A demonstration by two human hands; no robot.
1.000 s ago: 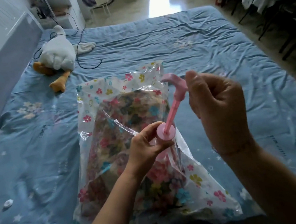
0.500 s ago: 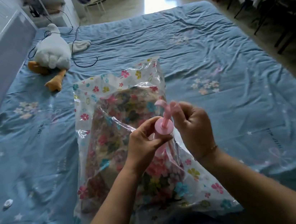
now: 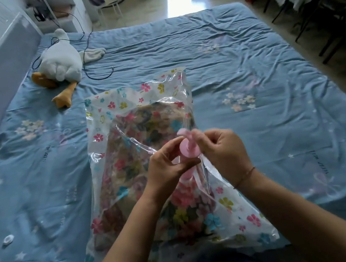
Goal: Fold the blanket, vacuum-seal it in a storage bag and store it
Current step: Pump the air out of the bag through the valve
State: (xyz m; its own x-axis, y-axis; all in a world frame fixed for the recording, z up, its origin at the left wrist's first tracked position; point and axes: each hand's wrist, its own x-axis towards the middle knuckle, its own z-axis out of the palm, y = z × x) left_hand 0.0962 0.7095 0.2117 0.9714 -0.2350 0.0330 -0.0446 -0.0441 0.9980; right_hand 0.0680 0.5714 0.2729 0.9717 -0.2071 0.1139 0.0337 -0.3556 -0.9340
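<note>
A clear storage bag (image 3: 120,107) printed with small flowers is lying lengthwise on the blue bed sheet (image 3: 245,55), running from the near edge toward the middle of the bed. A folded floral blanket (image 3: 137,135) is sitting inside it, filling most of the bag, and the plastic over it is lying loose and wrinkled.

A pink hand pump (image 3: 188,148) is standing upright on the bag, right of the bag's middle. The left hand (image 3: 168,166) is curling its fingers and thumb around the pump's barrel just under the round disc. The right hand (image 3: 225,152) is closing its fingers on the pump's handle at the top; the handle and fingertips are blurring, so the exact grip cannot be told. A thin bracelet (image 3: 245,176) is circling the right wrist.

At the far left a white plush goose (image 3: 59,62) with orange feet is lying on the sheet, and a black cable (image 3: 91,71) is trailing just beside it. A small white object (image 3: 7,240) is resting on the sheet at the near left, well apart from the bag.
</note>
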